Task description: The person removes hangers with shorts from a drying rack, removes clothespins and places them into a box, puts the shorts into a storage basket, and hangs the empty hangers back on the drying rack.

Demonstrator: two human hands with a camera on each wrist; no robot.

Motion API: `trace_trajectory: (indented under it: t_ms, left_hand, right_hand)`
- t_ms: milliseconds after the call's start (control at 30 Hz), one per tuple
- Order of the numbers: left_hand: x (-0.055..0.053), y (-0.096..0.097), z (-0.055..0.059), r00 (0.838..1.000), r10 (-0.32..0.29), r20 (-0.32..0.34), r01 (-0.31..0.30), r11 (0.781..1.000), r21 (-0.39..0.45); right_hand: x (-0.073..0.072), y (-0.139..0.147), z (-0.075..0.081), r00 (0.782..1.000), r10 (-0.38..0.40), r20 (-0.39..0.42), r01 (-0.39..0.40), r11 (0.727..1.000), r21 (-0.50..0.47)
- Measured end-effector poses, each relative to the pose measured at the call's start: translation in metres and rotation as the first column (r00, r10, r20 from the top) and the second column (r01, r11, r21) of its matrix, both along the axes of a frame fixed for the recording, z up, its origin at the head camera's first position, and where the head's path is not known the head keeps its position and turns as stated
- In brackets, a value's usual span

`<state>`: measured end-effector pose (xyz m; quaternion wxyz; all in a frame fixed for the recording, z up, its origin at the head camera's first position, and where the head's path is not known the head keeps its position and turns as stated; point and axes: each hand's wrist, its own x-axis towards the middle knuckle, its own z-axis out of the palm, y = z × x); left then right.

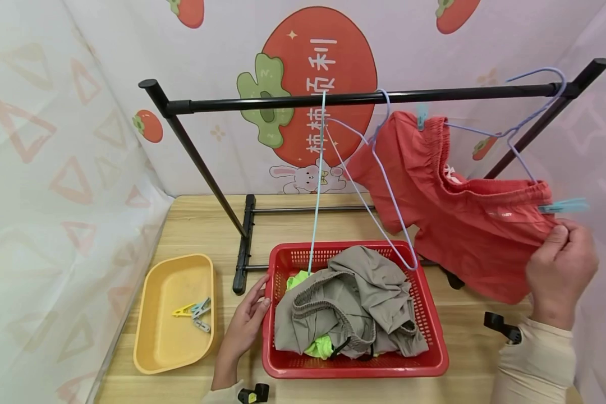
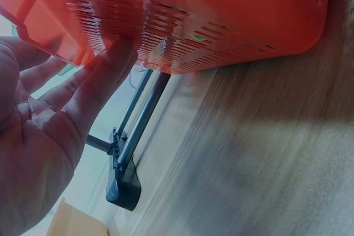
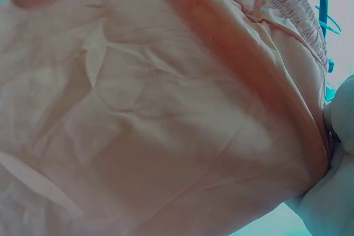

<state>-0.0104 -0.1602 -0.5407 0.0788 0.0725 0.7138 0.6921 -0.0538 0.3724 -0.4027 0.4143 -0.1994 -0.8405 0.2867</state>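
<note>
Head view: the right hand (image 1: 564, 269) pinches the red shorts (image 1: 464, 216) near one end of the waistband (image 1: 515, 197). They hang leftward from it on a hanger (image 1: 512, 132), waistband slanting up-left; the left hand (image 1: 242, 325), farther off, rests relaxed fingers against the red basket (image 1: 353, 372).

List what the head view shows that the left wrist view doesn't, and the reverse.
Head only: the right hand pinching the red shorts, clothes pegs, and the grey garment in the red basket.
Left wrist only: the palm of the left hand, and the basket's slotted wall from outside.
Both: that hand, the basket, black rack and yellow tray.
</note>
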Motion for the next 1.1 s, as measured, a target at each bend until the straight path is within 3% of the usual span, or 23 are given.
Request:
trace_trajectory:
  t_ms: [233, 467, 633, 833, 967, 1100]
  left_hand:
    - [-0.001, 0.000, 0.000, 1.000, 0.005, -0.003, -0.005, 1.000, -0.007]
    - [-0.002, 0.000, 0.000, 1.000, 0.007, -0.004, -0.007, 1.000, -0.010]
    - [-0.001, 0.000, -0.001, 1.000, 0.011, 0.000, -0.011, 1.000, -0.017]
    - [-0.001, 0.000, -0.002, 1.000, 0.009, -0.002, -0.009, 1.000, -0.015]
    - [-0.001, 0.000, -0.001, 1.000, 0.010, -0.007, -0.010, 1.000, -0.025]
    - [-0.002, 0.001, 0.000, 1.000, 0.010, -0.009, -0.010, 0.999, -0.034]
  right_hand:
    - [0.014, 0.001, 0.008, 0.999, -0.053, -0.009, 0.053, 0.998, 0.021]
    - [0.030, 0.002, 0.008, 0.993, -0.100, 0.056, 0.103, 0.993, -0.061]
    - [0.044, 0.005, 0.002, 0.995, -0.092, 0.044, 0.096, 0.990, -0.106]
    - [0.057, 0.012, -0.002, 0.996, -0.075, 0.044, 0.077, 0.996, -0.049]
    - [0.065, 0.023, -0.004, 1.000, -0.006, 0.001, 0.006, 1.000, 0.019]
    - [0.071, 0.038, -0.008, 0.984, 0.164, -0.073, -0.160, 0.986, 0.056]
